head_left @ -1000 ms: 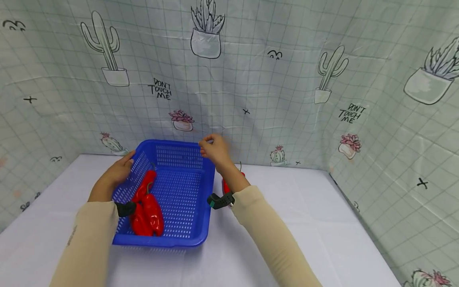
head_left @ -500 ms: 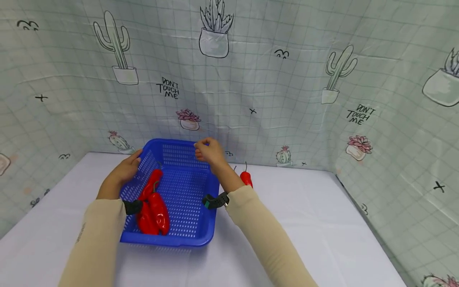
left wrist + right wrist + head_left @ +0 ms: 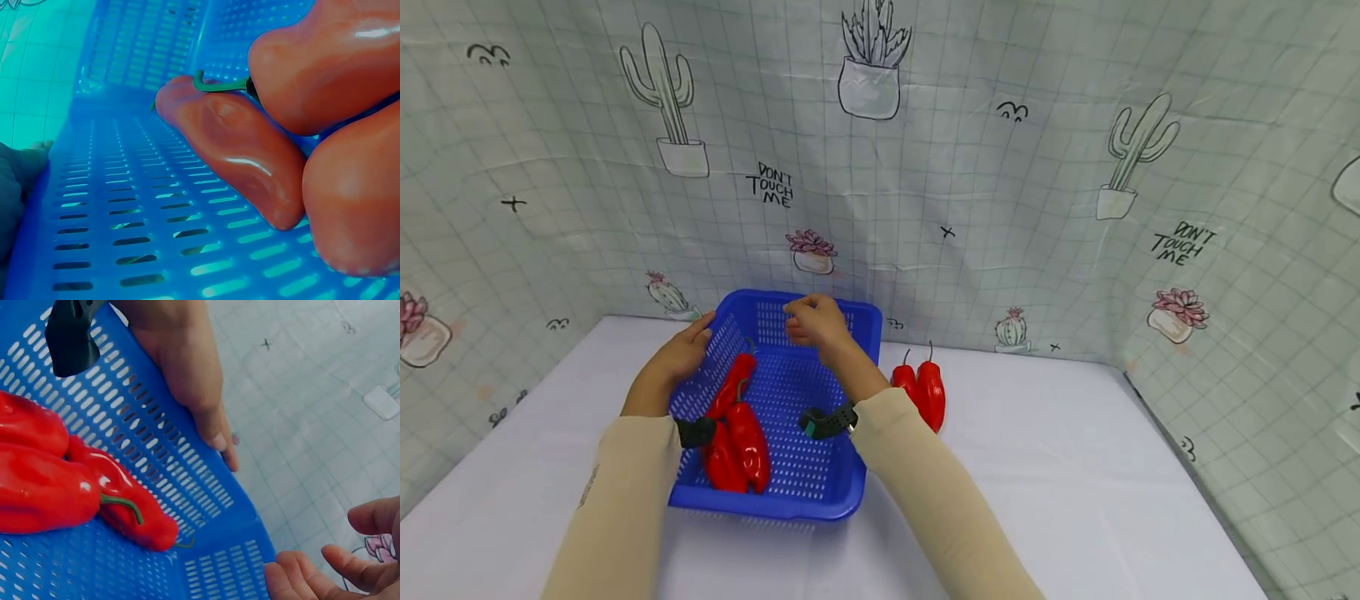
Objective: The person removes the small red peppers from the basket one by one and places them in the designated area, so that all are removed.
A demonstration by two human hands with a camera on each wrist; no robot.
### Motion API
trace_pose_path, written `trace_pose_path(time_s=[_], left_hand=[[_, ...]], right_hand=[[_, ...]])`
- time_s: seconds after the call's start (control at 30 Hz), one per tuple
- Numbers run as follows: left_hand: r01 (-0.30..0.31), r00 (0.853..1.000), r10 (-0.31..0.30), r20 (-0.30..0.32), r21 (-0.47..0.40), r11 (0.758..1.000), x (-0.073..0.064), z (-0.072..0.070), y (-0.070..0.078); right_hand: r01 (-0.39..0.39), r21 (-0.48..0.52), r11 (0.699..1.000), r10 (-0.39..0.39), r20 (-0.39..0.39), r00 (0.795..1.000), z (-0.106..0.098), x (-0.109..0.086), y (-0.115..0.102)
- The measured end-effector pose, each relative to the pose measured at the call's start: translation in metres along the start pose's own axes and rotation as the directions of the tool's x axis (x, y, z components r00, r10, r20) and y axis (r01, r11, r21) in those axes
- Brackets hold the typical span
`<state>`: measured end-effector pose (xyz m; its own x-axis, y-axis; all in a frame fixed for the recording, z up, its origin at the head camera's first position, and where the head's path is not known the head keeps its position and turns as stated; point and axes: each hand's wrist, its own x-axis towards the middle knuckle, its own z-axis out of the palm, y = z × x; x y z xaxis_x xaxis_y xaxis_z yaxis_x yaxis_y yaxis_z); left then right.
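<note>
My left hand (image 3: 679, 354) grips the left wall of a blue perforated plastic basket (image 3: 790, 507) from outside. In the right wrist view its thumb lies along the rim and finger-coloured patches show through the slots. Three glossy red peppers with green stems lie together on the basket's left side, among them a large front pepper (image 3: 748, 446) and a slimmer one (image 3: 237, 150) behind. My right hand (image 3: 818, 322) is over the back of the basket, fingers loosely bent, holding nothing. In the right wrist view, fingertips (image 3: 278, 581) appear beside the rim; whether they touch it I cannot tell.
Two more red peppers, a right one (image 3: 932, 392) and a left one (image 3: 905, 377), lie on the white table (image 3: 1037, 467) right of the basket, partly behind my right sleeve (image 3: 925, 475). A grid-patterned cloth (image 3: 895, 192) with cactus drawings hangs behind and at both sides.
My right hand has moved left from the basket's back right corner to over its back part. The two peppers on the table are now less hidden. The view has turned slightly right.
</note>
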<state>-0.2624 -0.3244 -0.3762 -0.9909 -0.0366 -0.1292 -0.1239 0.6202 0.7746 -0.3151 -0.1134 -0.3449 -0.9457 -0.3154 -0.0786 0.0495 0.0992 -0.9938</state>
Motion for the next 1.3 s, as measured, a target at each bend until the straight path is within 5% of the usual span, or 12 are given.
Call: trace_pose_path(time_s=[0.37, 0.8, 0.97, 1.17, 1.3], left_hand=[[-0.023, 1.0, 0.024, -0.002, 0.067, 0.997, 0.001, 0.002, 0.003], [-0.018, 1.0, 0.017, 0.012, 0.055, 0.998, 0.004, 0.003, 0.007], [-0.026, 1.0, 0.025, 0.016, 0.053, 0.998, 0.005, 0.001, 0.006], [-0.018, 1.0, 0.018, 0.019, 0.021, 1.0, 0.002, -0.005, 0.004], [-0.025, 1.0, 0.024, 0.02, 0.048, 0.999, -0.002, -0.007, 0.002]], right_hand=[[-0.031, -0.06, 0.998, 0.032, 0.002, 0.999, 0.018, 0.001, 0.008], [-0.111, -0.156, 0.981, 0.098, -0.091, 0.991, 0.037, 0.006, 0.028], [-0.147, -0.285, 0.947, 0.106, -0.154, 0.982, 0.044, 0.01, 0.031], [-0.196, -0.515, 0.834, 0.12, -0.178, 0.977, 0.055, 0.013, 0.036], [-0.243, -0.441, 0.864, 0.22, -0.102, 0.97, 0.062, 0.012, 0.039]])
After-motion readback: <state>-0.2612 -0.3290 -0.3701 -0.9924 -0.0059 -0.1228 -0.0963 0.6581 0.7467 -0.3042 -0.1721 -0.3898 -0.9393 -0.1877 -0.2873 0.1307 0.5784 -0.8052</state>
